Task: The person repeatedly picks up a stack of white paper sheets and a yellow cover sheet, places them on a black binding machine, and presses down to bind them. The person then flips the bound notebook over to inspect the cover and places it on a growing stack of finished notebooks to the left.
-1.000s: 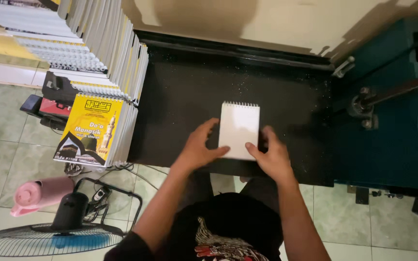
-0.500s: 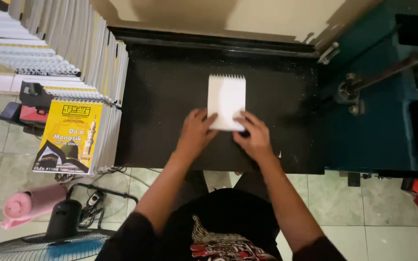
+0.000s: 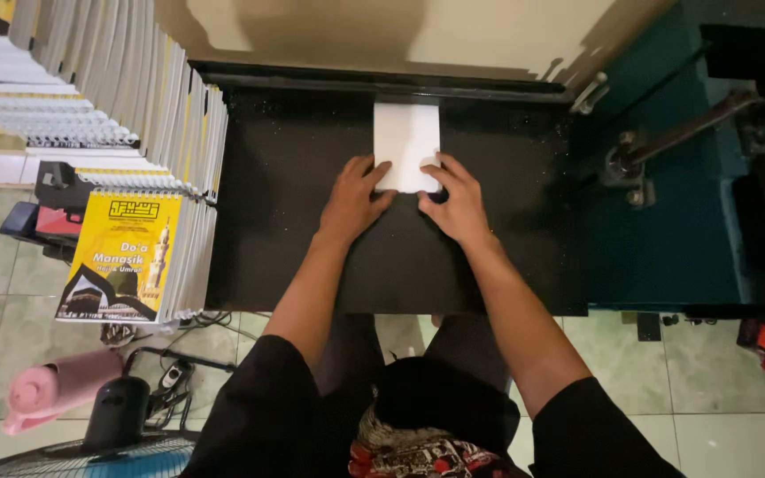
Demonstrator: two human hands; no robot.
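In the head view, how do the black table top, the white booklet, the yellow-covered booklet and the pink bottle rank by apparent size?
1. black table top
2. yellow-covered booklet
3. white booklet and pink bottle: alike, and the bottle lies lower, so unsure.

Two hands, left (image 3: 353,199) and right (image 3: 459,205), at the centre; one white booklet (image 3: 406,142) at 12 o'clock; one black table (image 3: 294,186); one yellow-covered book (image 3: 121,257) at 9 o'clock; one pink flask (image 3: 46,389) and one fan (image 3: 126,425) at 8 o'clock
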